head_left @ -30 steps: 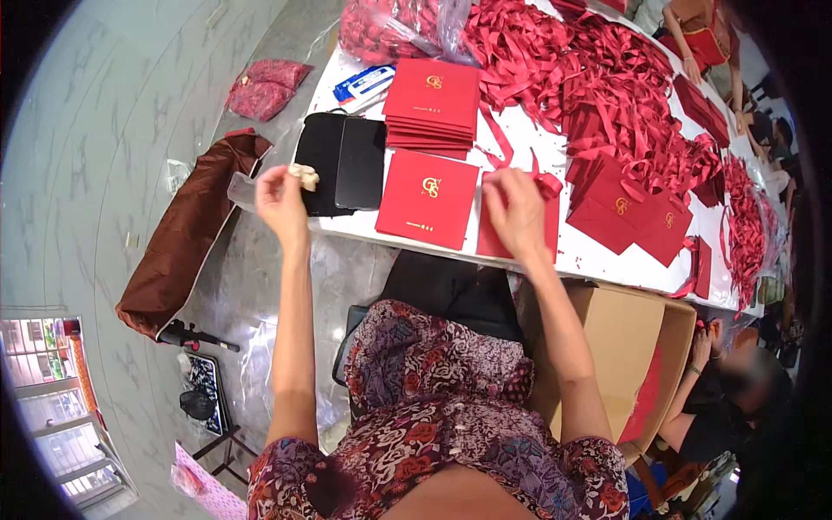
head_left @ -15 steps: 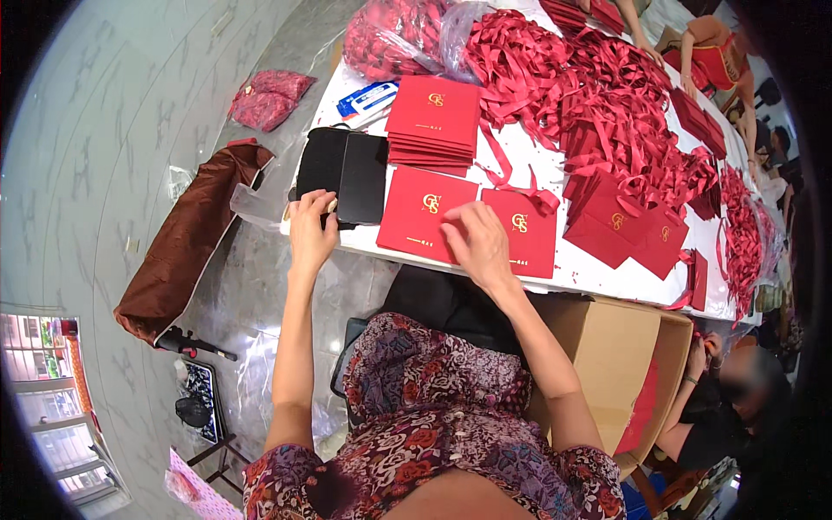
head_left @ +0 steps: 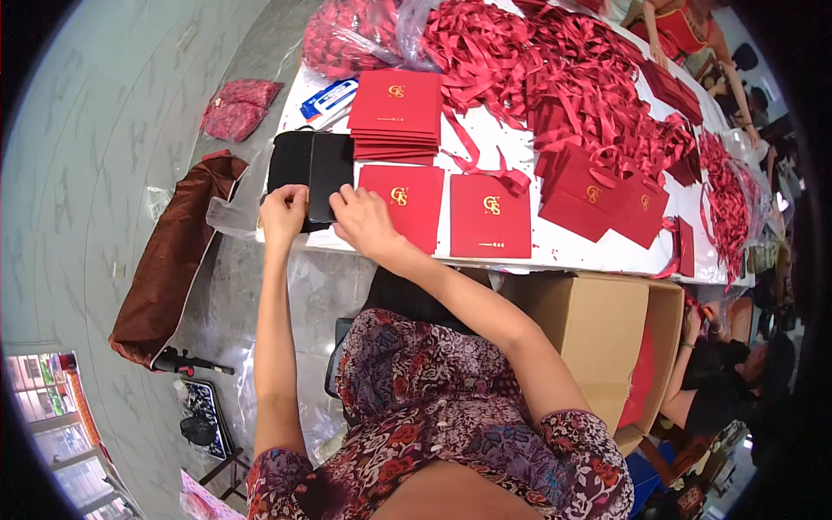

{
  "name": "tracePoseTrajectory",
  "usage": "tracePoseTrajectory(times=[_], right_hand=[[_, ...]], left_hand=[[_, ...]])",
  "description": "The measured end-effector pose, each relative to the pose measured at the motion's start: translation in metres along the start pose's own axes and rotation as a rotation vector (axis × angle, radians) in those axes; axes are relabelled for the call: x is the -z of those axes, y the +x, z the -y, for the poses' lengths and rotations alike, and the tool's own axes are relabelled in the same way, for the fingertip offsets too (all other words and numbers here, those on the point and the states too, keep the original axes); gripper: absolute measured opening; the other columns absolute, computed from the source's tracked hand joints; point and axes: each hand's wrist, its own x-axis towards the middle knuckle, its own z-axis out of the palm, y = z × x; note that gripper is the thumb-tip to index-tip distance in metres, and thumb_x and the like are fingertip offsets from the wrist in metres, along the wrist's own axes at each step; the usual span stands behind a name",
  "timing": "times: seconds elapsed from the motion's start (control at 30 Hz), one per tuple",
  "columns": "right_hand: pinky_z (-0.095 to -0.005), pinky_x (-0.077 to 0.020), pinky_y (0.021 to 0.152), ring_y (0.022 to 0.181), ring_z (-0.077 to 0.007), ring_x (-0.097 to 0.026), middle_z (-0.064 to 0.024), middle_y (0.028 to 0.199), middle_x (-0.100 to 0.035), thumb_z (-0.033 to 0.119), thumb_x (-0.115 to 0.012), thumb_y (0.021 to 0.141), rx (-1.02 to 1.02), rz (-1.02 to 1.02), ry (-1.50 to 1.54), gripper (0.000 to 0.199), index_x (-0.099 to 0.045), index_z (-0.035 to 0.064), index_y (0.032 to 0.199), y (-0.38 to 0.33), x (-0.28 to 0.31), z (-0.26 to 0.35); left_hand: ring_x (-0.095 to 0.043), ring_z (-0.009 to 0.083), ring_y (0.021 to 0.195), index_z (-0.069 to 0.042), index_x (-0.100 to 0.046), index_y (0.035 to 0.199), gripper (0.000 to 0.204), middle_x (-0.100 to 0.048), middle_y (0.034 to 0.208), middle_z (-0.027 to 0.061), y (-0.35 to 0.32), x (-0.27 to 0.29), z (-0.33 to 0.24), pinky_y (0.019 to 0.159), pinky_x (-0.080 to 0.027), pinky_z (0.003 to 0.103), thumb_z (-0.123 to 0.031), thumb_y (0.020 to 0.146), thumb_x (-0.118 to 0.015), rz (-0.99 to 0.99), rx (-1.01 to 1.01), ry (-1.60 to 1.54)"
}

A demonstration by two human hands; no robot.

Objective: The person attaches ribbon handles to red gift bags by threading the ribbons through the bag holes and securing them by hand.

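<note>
My left hand [head_left: 284, 213] is at the near edge of a soft black pad [head_left: 290, 160], thumb and fingers pinched together; whatever lies between them is too small to make out. Beside the pad, and partly over it, lies a smooth flat black panel [head_left: 330, 165]. My right hand [head_left: 367, 220] reaches across to the panel's near right edge, its fingers bent and a little apart, the tips touching it. Under the right hand's wrist is a flat red paper bag [head_left: 420, 208] with a gold emblem. A second such bag [head_left: 490, 230] lies to its right.
A stack of red bags [head_left: 396, 113] stands behind, near a blue-and-white packet [head_left: 329, 102]. Red ribboned bags [head_left: 589, 95] heap over the table's far side. An open cardboard box [head_left: 598, 334] is below the table edge at right. Other people work at the right.
My right hand has moved left, off the red bags and onto the black panel. The left hand stays by the pad, fingers now pinched closer. The whole view has shifted slightly.
</note>
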Motion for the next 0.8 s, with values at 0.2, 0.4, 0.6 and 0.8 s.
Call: tracePoseTrajectory(times=[0.2, 0.4, 0.6, 0.8], right_hand=[[-0.0417, -0.0559, 0.064, 0.077, -0.0299, -0.065, -0.0117, 0.09, -0.055, 0.017, -0.071, 0.076, 0.01, -0.041, 0.073, 0.028, -0.056, 0.0042, 0.096, -0.003, -0.001, -0.001], [-0.04, -0.054, 0.071, 0.077, -0.0273, -0.064, -0.0098, 0.087, -0.055, 0.012, -0.068, 0.075, 0.074, -0.155, 0.102, 0.018, -0.057, 0.005, 0.087, -0.009, 0.004, -0.008], [-0.0413, -0.0525, 0.075, 0.085, -0.0303, -0.063, -0.0103, 0.096, -0.059, 0.018, -0.072, 0.082, 0.025, -0.18, 0.288, 0.024, -0.063, 0.0059, 0.102, -0.023, 0.044, -0.02], [-0.0417, -0.0505, 0.073, 0.085, -0.0314, -0.062, -0.0117, 0.089, -0.062, 0.009, -0.067, 0.086, -0.188, -0.314, 0.104, 0.01, -0.067, 0.0062, 0.095, -0.062, 0.112, -0.085]], left_hand=[[-0.056, 0.0078, 0.06, -0.004, -0.072, 0.097, 0.033, -0.061, 0.069, -0.0015, 0.011, -0.01, 0.014, 0.055, -0.045, 0.026, -0.033, 0.1, -0.057, 0.225, 0.34, -0.593], [-0.052, 0.0079, 0.061, -0.002, -0.067, 0.096, 0.038, -0.062, 0.07, -0.0021, 0.004, -0.025, -0.013, 0.057, -0.043, 0.025, -0.039, 0.098, -0.061, 0.046, 0.283, -0.386], [-0.058, 0.0137, 0.062, -0.003, -0.064, 0.107, 0.03, -0.066, 0.081, 0.0051, -0.014, -0.036, -0.023, 0.061, -0.047, 0.029, -0.028, 0.092, -0.069, -0.198, -0.017, -0.027], [-0.059, 0.0243, 0.082, -0.003, -0.061, 0.116, 0.03, -0.062, 0.095, 0.0099, -0.023, -0.027, -0.038, 0.075, -0.049, 0.036, -0.022, 0.093, -0.066, -0.308, -0.159, 0.087]])
